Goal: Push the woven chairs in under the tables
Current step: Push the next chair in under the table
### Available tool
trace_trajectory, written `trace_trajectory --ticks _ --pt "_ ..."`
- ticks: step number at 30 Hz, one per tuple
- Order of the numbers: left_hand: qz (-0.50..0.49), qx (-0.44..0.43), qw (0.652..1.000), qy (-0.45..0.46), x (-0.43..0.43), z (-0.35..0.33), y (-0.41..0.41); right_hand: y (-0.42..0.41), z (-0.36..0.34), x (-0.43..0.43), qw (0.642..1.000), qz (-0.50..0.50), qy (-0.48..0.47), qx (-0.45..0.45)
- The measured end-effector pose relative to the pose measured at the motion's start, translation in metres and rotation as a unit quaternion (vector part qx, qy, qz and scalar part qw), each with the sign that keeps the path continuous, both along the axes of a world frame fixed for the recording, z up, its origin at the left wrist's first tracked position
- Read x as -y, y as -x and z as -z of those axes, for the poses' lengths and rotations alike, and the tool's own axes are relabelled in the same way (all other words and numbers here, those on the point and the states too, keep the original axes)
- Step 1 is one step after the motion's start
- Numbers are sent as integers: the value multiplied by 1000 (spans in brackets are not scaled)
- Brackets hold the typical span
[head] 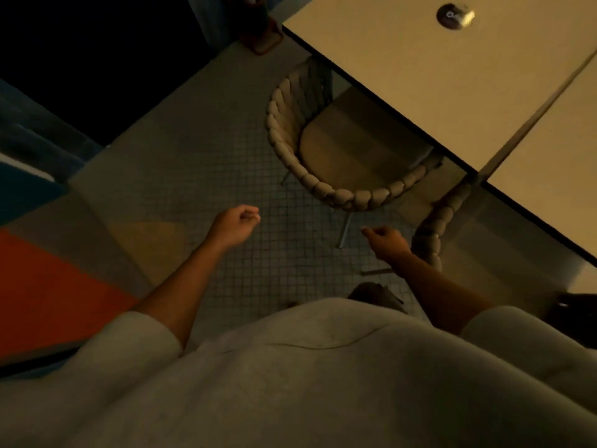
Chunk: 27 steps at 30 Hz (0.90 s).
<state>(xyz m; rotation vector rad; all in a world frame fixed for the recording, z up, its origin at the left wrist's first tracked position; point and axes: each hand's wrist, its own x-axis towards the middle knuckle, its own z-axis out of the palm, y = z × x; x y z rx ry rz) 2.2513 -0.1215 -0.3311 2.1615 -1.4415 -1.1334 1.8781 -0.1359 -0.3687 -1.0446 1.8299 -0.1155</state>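
A woven chair [326, 189] with a thick braided rim stands partly tucked under the pale table [420, 76], its seat front hidden by the tabletop. A second woven chair [436, 227] shows only a curved stretch of braided back, below the edge of the neighbouring table [555, 163]. My left hand [235, 224] hovers over the tiled floor, fingers curled, holding nothing, a short way left of the first chair's back. My right hand [386, 240] is loosely closed and empty, just left of the second chair's back and not touching it.
A round dark disc [452, 16] lies on the far table. Small-tiled floor [210, 156] spreads left of the chairs, bordered by an orange panel [48, 286] and a dark wall. A post base [263, 40] stands near the table corner. A dark object [575, 312] sits at right.
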Motion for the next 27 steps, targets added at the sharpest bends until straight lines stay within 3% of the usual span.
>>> trace_trajectory --ticks 6,16,24,27 --pt "82 -34 996 17 126 6 15 1 13 47 984 176 -29 21" --pt "99 -66 993 15 264 24 33 7 33 140 950 296 -86 51" --pt "136 2 991 7 367 39 -4 -16 29 173 906 405 -125 16" --pt "168 47 985 12 422 59 -13 -22 57 172 871 476 -124 9"
